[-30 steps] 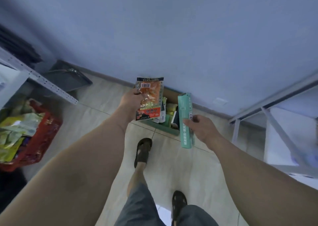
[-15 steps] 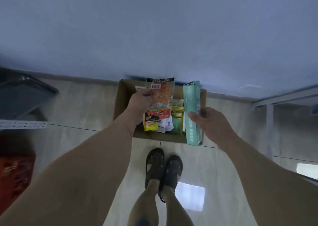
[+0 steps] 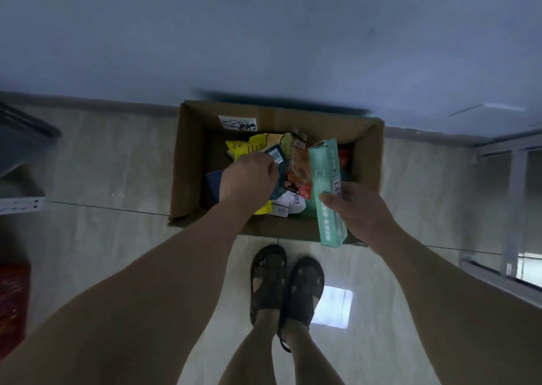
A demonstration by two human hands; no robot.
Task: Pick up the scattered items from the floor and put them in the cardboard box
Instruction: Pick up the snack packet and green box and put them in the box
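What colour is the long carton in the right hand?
Mint green carton with white print, seen in the head view.

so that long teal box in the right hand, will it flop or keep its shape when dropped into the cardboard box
The long teal box probably stays stiff: its edges look straight though the right hand grips it only near the middle. It seems light, held by fingertips. Being long, it may lie tilted atop the packets in the cardboard box rather than flat.
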